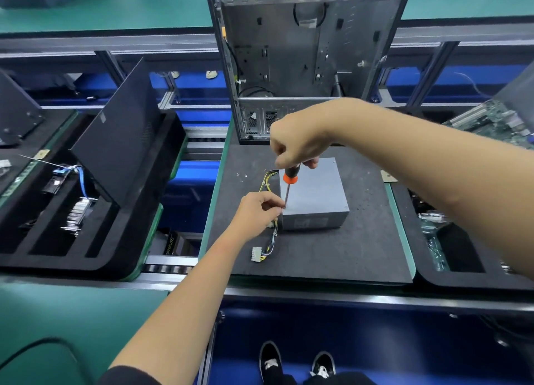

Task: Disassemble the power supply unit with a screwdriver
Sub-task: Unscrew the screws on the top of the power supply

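Right hand (294, 147) gripping screwdriver (287, 182) handle; left hand (257, 208) pinching shaft at tip. Power supply unit (313, 195) lying at frame centre on desk (361, 248). Advice: keeping shaft vertical, pressing down while turning.

Grey power supply unit (313, 195) on black foam mat (332, 254); screwdriver (287, 179) black-handled with orange collar; yellow-and-black cable bundle (270, 234) with white connector (256, 254); green-edged pallet (215, 193); black-and-white shoes (297, 361).
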`<state>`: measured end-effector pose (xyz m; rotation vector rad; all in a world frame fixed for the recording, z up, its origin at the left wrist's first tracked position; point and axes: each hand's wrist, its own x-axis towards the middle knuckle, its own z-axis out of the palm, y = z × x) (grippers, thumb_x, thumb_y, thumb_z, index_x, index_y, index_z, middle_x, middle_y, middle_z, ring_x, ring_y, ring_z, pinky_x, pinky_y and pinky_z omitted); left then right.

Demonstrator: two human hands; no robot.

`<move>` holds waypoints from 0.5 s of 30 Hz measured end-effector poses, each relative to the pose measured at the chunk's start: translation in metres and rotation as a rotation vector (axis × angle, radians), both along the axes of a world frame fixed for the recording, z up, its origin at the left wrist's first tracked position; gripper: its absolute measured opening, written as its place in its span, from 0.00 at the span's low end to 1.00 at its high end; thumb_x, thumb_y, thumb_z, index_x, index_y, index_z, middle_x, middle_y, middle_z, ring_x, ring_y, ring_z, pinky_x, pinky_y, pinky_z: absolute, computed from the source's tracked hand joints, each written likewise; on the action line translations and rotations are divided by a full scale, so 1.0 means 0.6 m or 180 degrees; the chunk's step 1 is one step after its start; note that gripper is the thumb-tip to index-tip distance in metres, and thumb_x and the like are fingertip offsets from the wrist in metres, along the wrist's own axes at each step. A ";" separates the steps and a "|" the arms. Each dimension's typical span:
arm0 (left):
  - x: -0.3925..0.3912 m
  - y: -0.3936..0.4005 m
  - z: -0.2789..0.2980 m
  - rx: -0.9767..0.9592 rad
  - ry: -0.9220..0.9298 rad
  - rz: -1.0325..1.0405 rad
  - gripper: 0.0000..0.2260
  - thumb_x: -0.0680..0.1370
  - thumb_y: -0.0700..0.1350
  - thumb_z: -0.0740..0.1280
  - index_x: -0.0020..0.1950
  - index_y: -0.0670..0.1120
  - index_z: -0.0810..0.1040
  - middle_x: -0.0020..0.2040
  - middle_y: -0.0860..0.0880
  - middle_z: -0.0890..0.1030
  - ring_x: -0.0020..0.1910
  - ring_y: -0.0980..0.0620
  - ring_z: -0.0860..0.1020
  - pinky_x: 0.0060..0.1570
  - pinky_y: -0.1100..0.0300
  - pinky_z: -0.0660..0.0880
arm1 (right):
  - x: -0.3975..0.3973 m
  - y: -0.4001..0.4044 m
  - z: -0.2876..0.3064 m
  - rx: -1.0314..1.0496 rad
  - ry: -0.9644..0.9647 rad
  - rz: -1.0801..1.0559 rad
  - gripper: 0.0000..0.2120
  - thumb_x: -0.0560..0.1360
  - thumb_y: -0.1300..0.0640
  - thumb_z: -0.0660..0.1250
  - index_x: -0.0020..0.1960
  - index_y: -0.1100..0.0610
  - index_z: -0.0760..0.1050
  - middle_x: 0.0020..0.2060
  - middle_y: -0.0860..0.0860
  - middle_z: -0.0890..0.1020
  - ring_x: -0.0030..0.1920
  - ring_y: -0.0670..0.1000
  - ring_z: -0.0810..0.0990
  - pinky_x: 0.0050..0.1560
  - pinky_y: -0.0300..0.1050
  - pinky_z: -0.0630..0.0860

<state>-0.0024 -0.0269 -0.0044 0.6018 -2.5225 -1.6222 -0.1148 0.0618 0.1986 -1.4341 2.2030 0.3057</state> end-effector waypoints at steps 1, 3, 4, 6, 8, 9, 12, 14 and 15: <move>0.000 0.001 -0.002 0.0044 0.0003 0.0021 0.12 0.74 0.36 0.69 0.40 0.54 0.82 0.39 0.50 0.84 0.36 0.53 0.82 0.41 0.59 0.81 | -0.003 0.002 0.002 0.0022 -0.0031 0.0091 0.10 0.78 0.54 0.63 0.44 0.59 0.79 0.31 0.50 0.83 0.36 0.51 0.84 0.35 0.42 0.72; 0.000 0.002 -0.004 0.0093 0.0033 0.0063 0.12 0.73 0.35 0.68 0.40 0.52 0.82 0.36 0.51 0.83 0.35 0.53 0.81 0.40 0.60 0.80 | -0.008 0.006 0.002 0.0013 -0.0038 0.0309 0.05 0.75 0.57 0.69 0.48 0.56 0.82 0.37 0.48 0.82 0.39 0.49 0.82 0.37 0.40 0.72; 0.000 0.003 -0.005 0.0122 0.0057 0.0084 0.12 0.73 0.34 0.68 0.40 0.52 0.81 0.34 0.52 0.83 0.34 0.54 0.81 0.39 0.62 0.79 | -0.008 0.007 0.000 -0.0013 0.0028 0.0469 0.05 0.73 0.58 0.71 0.49 0.54 0.83 0.39 0.47 0.82 0.40 0.47 0.80 0.37 0.40 0.72; 0.000 0.004 -0.009 0.0247 0.0107 0.0133 0.13 0.73 0.32 0.67 0.40 0.51 0.81 0.32 0.54 0.82 0.32 0.54 0.80 0.38 0.65 0.77 | -0.003 0.002 -0.008 -0.0099 0.0197 0.0769 0.08 0.70 0.60 0.72 0.47 0.50 0.85 0.41 0.46 0.83 0.41 0.46 0.78 0.37 0.39 0.71; 0.002 0.003 -0.010 0.0341 0.0138 0.0155 0.12 0.73 0.32 0.67 0.40 0.50 0.81 0.32 0.54 0.82 0.31 0.54 0.79 0.38 0.65 0.76 | 0.005 -0.006 -0.014 -0.0234 0.0331 0.0821 0.07 0.69 0.60 0.72 0.44 0.50 0.85 0.38 0.45 0.83 0.38 0.44 0.78 0.35 0.38 0.70; 0.002 0.003 -0.011 0.0368 0.0145 0.0155 0.11 0.73 0.33 0.68 0.40 0.50 0.81 0.32 0.53 0.82 0.32 0.53 0.79 0.39 0.64 0.77 | 0.006 -0.010 -0.016 -0.0283 0.0375 0.0753 0.05 0.68 0.58 0.72 0.43 0.51 0.84 0.35 0.46 0.83 0.36 0.44 0.80 0.33 0.38 0.70; 0.001 -0.001 -0.013 0.0438 0.0135 0.0155 0.08 0.73 0.36 0.70 0.41 0.49 0.81 0.34 0.51 0.83 0.34 0.52 0.80 0.42 0.59 0.80 | 0.001 -0.017 -0.015 -0.0324 0.0310 0.0407 0.02 0.69 0.57 0.72 0.40 0.55 0.83 0.23 0.47 0.81 0.30 0.47 0.83 0.31 0.38 0.71; 0.002 -0.003 -0.014 0.0445 0.0096 0.0150 0.07 0.74 0.36 0.69 0.42 0.48 0.82 0.35 0.50 0.83 0.35 0.52 0.81 0.43 0.56 0.81 | -0.007 -0.015 -0.015 -0.0350 0.0229 0.0216 0.04 0.69 0.57 0.71 0.38 0.56 0.82 0.22 0.48 0.80 0.25 0.43 0.81 0.30 0.37 0.71; 0.001 -0.005 -0.014 0.0443 0.0085 0.0151 0.07 0.74 0.36 0.69 0.42 0.48 0.82 0.35 0.50 0.83 0.35 0.52 0.80 0.43 0.55 0.81 | -0.012 -0.014 -0.015 -0.0364 0.0195 0.0140 0.05 0.69 0.56 0.71 0.38 0.57 0.82 0.22 0.48 0.80 0.23 0.42 0.79 0.30 0.37 0.70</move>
